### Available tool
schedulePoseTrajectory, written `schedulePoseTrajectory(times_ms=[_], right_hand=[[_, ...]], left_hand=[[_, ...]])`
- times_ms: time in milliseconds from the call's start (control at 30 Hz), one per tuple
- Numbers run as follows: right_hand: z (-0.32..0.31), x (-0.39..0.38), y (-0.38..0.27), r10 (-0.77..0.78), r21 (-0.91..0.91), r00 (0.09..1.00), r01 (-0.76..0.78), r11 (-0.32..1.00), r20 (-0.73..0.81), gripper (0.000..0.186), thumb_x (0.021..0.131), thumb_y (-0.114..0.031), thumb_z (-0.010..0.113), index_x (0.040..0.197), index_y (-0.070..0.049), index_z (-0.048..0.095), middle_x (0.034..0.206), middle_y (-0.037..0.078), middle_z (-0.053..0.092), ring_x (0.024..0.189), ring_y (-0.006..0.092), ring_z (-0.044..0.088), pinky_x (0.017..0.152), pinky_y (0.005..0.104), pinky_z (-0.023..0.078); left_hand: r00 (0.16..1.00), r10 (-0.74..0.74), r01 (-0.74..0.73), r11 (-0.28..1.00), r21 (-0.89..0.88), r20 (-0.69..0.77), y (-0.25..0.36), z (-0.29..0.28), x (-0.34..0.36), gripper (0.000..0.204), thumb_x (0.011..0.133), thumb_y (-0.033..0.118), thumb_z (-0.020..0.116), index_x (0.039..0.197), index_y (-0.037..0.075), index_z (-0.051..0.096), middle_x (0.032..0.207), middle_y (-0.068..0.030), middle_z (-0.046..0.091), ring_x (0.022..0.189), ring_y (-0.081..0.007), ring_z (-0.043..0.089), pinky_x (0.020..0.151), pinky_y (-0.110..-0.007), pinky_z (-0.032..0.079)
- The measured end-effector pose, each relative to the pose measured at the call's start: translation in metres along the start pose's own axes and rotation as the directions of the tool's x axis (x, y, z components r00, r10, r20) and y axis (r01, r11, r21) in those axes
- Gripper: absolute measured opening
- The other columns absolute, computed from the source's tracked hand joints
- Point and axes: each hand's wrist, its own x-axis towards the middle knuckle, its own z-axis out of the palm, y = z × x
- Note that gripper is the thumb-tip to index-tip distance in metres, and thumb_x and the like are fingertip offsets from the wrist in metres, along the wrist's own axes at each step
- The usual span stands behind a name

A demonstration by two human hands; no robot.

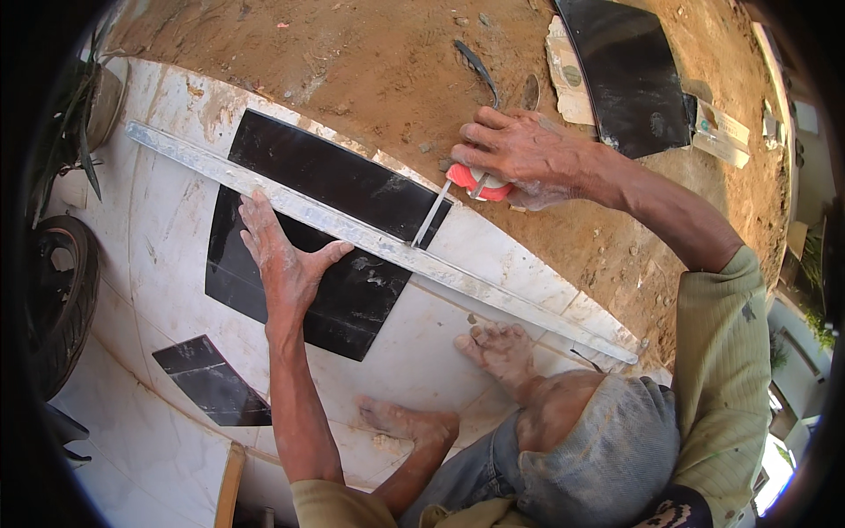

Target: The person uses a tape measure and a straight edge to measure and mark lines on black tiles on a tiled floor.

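Note:
A black glossy tile [352, 299] lies on the white floor, and a long pale metal straightedge [317, 214] runs diagonally across it. My left hand [286, 264] is laid over the straightedge and the tile with its fingers and thumb spread. Beyond the bar shows the tile's far part [326, 172]; whether it is one piece with the near part is hidden. My right hand [519, 154] is closed around a hand tool with a red handle [475, 182]. The tool's thin metal shaft [431, 216] slants down, its tip touching the tile's right end beside the straightedge.
A smaller black tile piece [216, 383] lies near the left. Black tiles [620, 75] lie on sandy ground at the far right, beside torn cardboard [722, 132]. A wheel [62, 304] and a potted plant [101, 97] stand at the left edge. My bare feet [502, 352] rest close by.

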Motion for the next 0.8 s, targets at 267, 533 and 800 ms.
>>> schedulePoseTrajectory(times_ms=[267,533,800], right_hand=[[0.009,-0.001,0.004,-0.027,0.042,1.000,0.027,0.999,-0.006,0.061,0.064,-0.018,0.081,0.118,-0.010,0.053,0.106,0.006,0.051,0.108,0.0248,0.051,0.083,0.0383,0.054],[0.006,0.003,0.004,-0.045,0.042,0.998,0.047,0.998,-0.039,0.057,0.064,-0.020,0.081,0.114,-0.009,0.054,0.104,0.005,0.052,0.106,0.0235,0.052,0.083,0.0376,0.054],[-0.013,0.000,0.002,-0.029,0.106,0.999,0.030,0.994,-0.013,0.072,0.058,-0.017,0.083,0.123,-0.010,0.053,0.114,0.008,0.052,0.109,0.0290,0.051,0.086,0.0404,0.053]], left_hand=[[1.000,0.016,-0.016,1.000,0.015,-0.003,-0.002,0.001,0.000,0.136,0.061,0.057,0.086,0.157,-0.001,0.008,0.162,-0.0288,0.012,0.152,-0.0405,0.006,0.121,-0.052,0.005],[1.000,-0.020,0.020,1.000,0.015,-0.013,0.002,-0.002,0.000,0.143,0.054,0.060,0.087,0.156,-0.003,0.008,0.160,-0.0310,0.011,0.151,-0.0432,0.006,0.121,-0.056,0.006],[1.000,0.000,0.000,1.000,-0.020,0.014,-0.003,-0.001,0.002,0.147,0.054,0.068,0.083,0.155,-0.005,0.005,0.159,-0.0347,0.010,0.149,-0.0479,0.005,0.119,-0.061,0.006]])
